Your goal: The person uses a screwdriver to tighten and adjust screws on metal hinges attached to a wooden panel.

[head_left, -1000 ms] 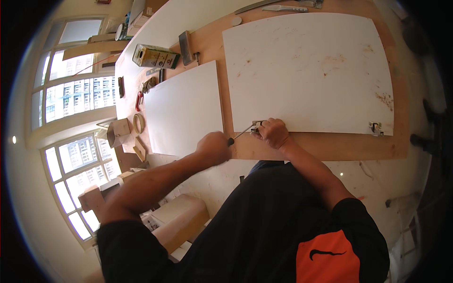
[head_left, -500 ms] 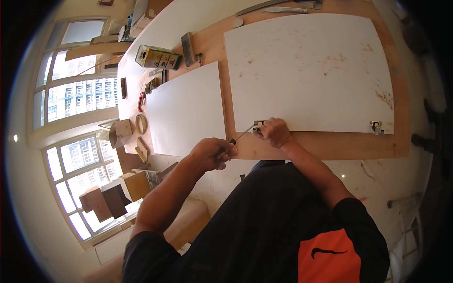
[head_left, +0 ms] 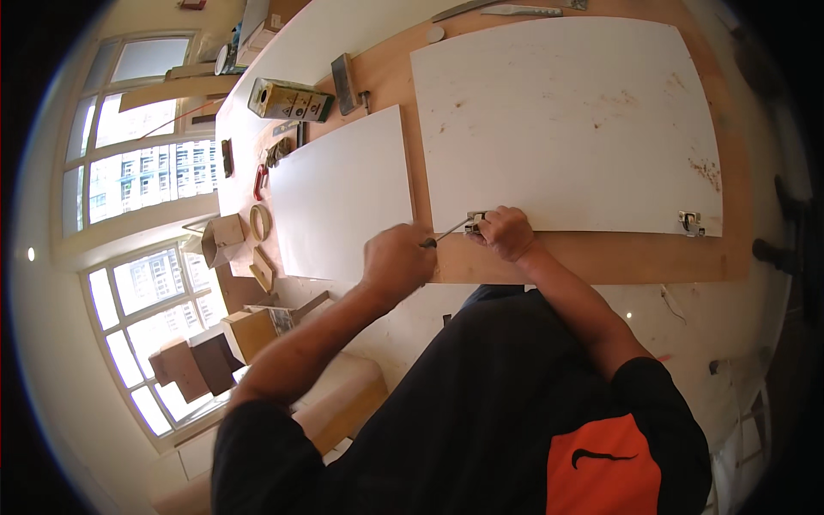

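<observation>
A screwdriver is gripped in my left hand, its handle mostly hidden by the closed fingers. The thin shaft slants up to a metal cabinet hinge near the close left corner of the large white panel. My right hand holds this hinge from its right side with bent fingers, covering part of it. A second metal hinge sits by the panel's close right corner. Brown smudges mark the panel's surface.
Left of the large panel lies a smaller white panel. Beyond it stand a rectangular metal can and a dark flat block. A tape roll and a red-handled tool lie along the wooden table's left side.
My left hand has turned over at the screwdriver, its back now facing up, and sits slightly higher in view. My right hand stays at the hinge. The whole view has shifted slightly.
</observation>
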